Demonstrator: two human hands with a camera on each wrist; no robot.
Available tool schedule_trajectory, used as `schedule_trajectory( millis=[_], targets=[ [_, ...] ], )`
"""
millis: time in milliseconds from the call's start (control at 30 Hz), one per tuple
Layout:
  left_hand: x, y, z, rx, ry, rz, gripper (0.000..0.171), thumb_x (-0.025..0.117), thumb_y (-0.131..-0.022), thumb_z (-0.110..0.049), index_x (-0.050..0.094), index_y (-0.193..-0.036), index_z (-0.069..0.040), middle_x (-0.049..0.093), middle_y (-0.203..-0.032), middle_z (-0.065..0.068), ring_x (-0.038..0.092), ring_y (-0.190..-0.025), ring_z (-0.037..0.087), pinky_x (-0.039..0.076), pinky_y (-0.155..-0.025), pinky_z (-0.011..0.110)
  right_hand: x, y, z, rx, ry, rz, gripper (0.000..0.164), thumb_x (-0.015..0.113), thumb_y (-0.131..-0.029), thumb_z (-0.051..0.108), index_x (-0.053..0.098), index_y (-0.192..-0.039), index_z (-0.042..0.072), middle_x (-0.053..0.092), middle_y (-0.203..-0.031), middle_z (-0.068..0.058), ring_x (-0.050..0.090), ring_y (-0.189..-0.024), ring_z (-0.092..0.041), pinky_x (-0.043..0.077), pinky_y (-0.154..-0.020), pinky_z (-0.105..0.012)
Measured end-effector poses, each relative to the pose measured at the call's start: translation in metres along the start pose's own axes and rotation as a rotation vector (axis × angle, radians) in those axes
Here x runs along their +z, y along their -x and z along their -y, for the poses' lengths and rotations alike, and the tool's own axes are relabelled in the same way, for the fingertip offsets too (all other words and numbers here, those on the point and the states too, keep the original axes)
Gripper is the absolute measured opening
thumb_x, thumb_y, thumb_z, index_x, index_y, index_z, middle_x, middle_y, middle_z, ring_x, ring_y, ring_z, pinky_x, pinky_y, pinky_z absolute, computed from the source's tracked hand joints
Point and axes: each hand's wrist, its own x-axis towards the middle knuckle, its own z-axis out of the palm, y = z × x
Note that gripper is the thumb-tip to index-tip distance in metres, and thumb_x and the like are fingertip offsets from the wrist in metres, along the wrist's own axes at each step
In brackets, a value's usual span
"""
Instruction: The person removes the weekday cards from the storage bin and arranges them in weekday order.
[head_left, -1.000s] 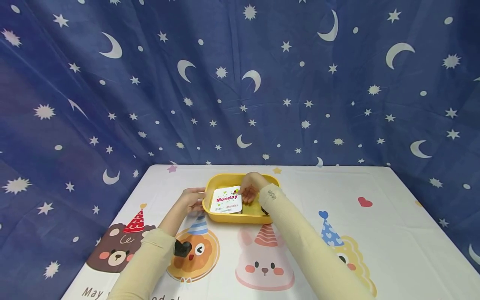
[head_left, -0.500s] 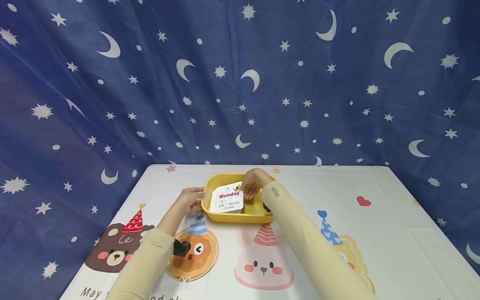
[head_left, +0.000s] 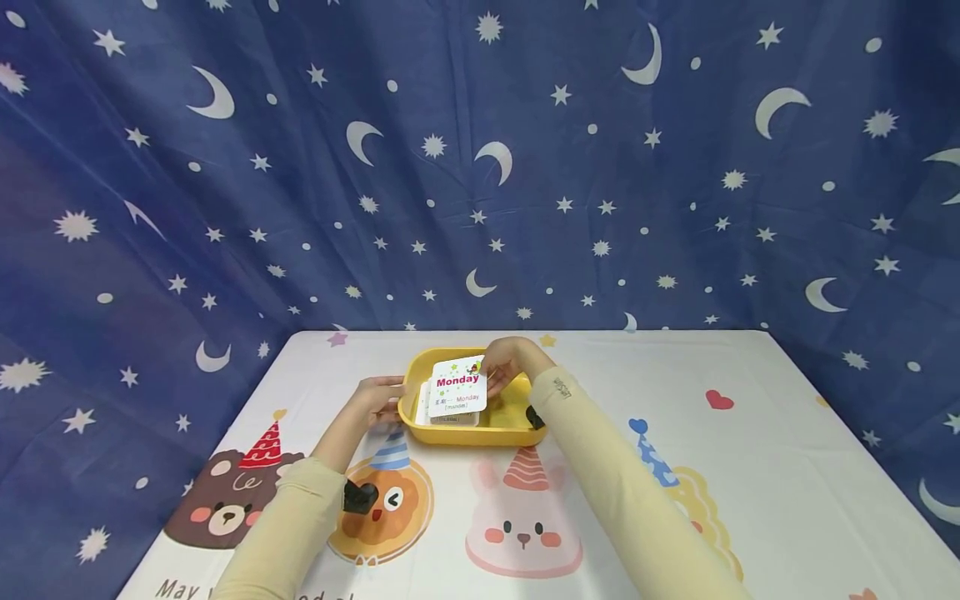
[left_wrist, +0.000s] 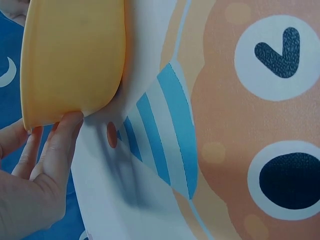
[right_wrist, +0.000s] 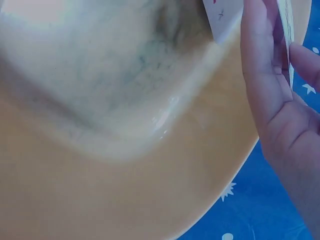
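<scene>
A white word card reading "Monday" (head_left: 458,386) is raised above the yellow tray (head_left: 480,437), and my right hand (head_left: 510,367) pinches its right edge. In the right wrist view the card (right_wrist: 287,40) stands edge-on between thumb and fingers, and its layered edge does not show whether it is one card or several. Beneath it, more white cards (head_left: 422,408) lie in the tray's left part, mostly covered. My left hand (head_left: 378,398) touches the tray's left end. In the left wrist view its fairly straight fingers (left_wrist: 62,140) rest against the outer wall and rim.
The tray stands on a white tablecloth (head_left: 637,375) printed with a bear, a rabbit and other cartoon figures. Behind the table hangs a dark blue curtain (head_left: 480,208) with moons and stars. The tray's right part shows bare yellow floor (head_left: 513,408).
My right hand has raised the Monday card from the other cards, uncovering those below. My left hand stays at the tray's end. The head view has shifted slightly.
</scene>
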Motion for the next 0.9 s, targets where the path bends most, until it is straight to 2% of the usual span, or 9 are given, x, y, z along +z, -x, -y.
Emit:
schedule_trajectory(
  millis=[267,500,667,800,900],
  targets=[
    [0.001,0.0,0.001,0.002,0.004,-0.01,0.045,0.054,-0.094,-0.006,0.045,-0.138,0.0,0.051,-0.132,0.025,0.066,-0.082,0.018,0.059,-0.078,0.034,-0.004,0.016,-0.005,-0.083,-0.026,-0.025,0.05,0.045,-0.09,-0.006,0.033,-0.139,-0.001,0.058,-0.094,-0.013,0.063,-0.065,-0.02,0.056,-0.087,-0.038],
    [0.0,0.0,0.0,0.001,0.002,0.001,0.045,0.052,-0.095,-0.007,0.043,-0.139,0.0,0.046,-0.136,0.026,0.066,-0.086,0.019,0.058,-0.082,0.036,-0.005,0.03,-0.008,-0.149,-0.031,-0.038,0.05,0.048,-0.087,-0.008,0.034,-0.135,0.0,0.057,-0.105,-0.014,0.061,-0.074,-0.018,0.059,-0.067,-0.027],
    [0.001,0.001,0.0,0.024,0.004,0.006,0.045,0.05,-0.095,-0.005,0.042,-0.139,0.001,0.048,-0.134,0.027,0.065,-0.088,0.021,0.057,-0.085,0.038,-0.006,0.039,-0.011,-0.195,-0.029,-0.085,0.057,0.05,-0.086,-0.006,0.031,-0.139,0.002,0.056,-0.117,-0.017,0.059,-0.087,-0.021,0.058,-0.082,-0.035],
    [0.002,0.002,0.001,0.048,0.002,0.011,0.045,0.051,-0.094,-0.004,0.042,-0.138,0.003,0.051,-0.127,0.026,0.065,-0.086,0.021,0.059,-0.079,0.035,-0.008,0.05,-0.014,-0.231,-0.041,-0.144,0.059,0.05,-0.086,-0.003,0.03,-0.142,0.002,0.056,-0.12,-0.018,0.058,-0.091,-0.022,0.055,-0.088,-0.039],
    [0.002,0.002,0.002,0.052,0.004,0.008,0.044,0.051,-0.094,-0.004,0.043,-0.137,0.003,0.052,-0.127,0.026,0.065,-0.083,0.019,0.06,-0.072,0.033,-0.01,0.056,-0.017,-0.25,-0.063,-0.159,0.055,0.05,-0.088,-0.001,0.033,-0.141,0.0,0.056,-0.121,-0.018,0.058,-0.092,-0.021,0.054,-0.09,-0.04]
  ],
)
